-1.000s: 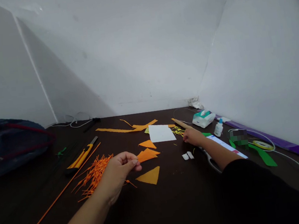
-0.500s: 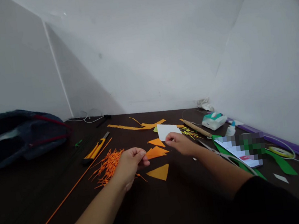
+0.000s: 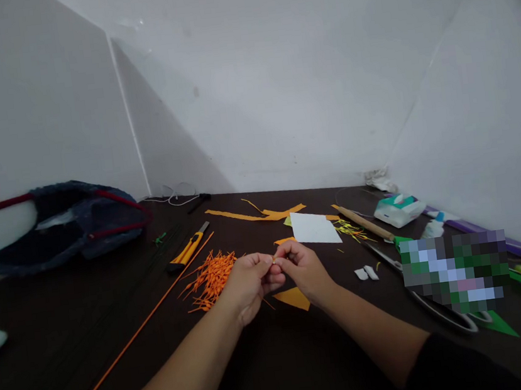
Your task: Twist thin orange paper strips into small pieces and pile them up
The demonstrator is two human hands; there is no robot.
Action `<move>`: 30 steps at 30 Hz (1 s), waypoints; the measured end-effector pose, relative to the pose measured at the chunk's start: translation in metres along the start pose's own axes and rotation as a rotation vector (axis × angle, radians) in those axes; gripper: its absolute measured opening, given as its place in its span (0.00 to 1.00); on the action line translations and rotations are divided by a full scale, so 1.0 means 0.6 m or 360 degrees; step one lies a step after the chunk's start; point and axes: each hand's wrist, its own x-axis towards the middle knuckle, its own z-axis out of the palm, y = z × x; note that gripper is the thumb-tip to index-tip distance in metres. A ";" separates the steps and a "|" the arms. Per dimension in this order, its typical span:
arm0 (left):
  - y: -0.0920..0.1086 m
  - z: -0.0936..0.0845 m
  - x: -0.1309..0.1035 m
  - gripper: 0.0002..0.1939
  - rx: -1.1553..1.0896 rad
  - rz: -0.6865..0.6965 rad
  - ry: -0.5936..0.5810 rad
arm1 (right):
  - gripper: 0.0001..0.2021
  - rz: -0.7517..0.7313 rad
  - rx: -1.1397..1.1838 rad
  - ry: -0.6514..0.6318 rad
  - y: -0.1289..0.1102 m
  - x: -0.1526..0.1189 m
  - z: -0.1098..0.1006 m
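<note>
Fingertips pinched, my left hand (image 3: 252,284) and my right hand (image 3: 304,272) meet over the dark table. Something tiny and pale orange shows between them, too small to make out. Beside my left hand lies a heap of thin orange strips (image 3: 214,276). An orange paper triangle (image 3: 293,298) lies below my right hand, and another orange piece (image 3: 285,240) is partly hidden behind it. A white sheet (image 3: 316,228) lies flat just beyond my right hand.
A yellow cutter (image 3: 190,250) and a long orange stick (image 3: 131,342) lie left. Right are yellow strips (image 3: 351,230), a wooden rod (image 3: 366,223), scissors (image 3: 439,312), a glue bottle (image 3: 434,225) and a tissue pack (image 3: 399,209). A dark blue bag (image 3: 63,235) sits far left.
My right hand has come back from the white sheet to meet my left hand at the fingertips. The view has shifted, so the table things appear further right.
</note>
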 end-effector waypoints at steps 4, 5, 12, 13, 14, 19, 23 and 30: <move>0.002 0.000 -0.004 0.06 -0.0018 0.0013 -0.0103 | 0.03 -0.0015 0.0133 0.0011 0.002 -0.001 0.001; 0.001 0.001 -0.005 0.06 -0.0015 0.0029 -0.0119 | 0.04 -0.0003 0.0220 0.0028 0.003 -0.002 0.002; -0.009 0.003 -0.001 0.11 0.0101 0.0144 -0.0109 | 0.04 0.0172 0.0609 0.0100 -0.001 -0.015 0.019; -0.010 0.004 -0.001 0.12 0.0106 0.0166 -0.0104 | 0.03 0.0155 0.0520 0.0147 -0.004 -0.017 0.020; -0.010 0.005 -0.001 0.12 0.0103 0.0189 -0.0104 | 0.03 0.0120 0.0405 0.0211 -0.008 -0.018 0.021; -0.013 0.014 -0.003 0.13 0.0040 0.0264 -0.0079 | 0.05 -0.0087 0.0098 0.0351 -0.015 -0.017 0.021; -0.020 0.018 -0.002 0.14 0.0020 0.0248 0.0001 | 0.04 -0.0257 -0.0090 0.0309 -0.012 -0.013 0.016; -0.019 0.022 -0.009 0.13 -0.0036 0.0194 -0.0076 | 0.05 -0.0544 -0.0491 0.0353 -0.021 -0.013 0.010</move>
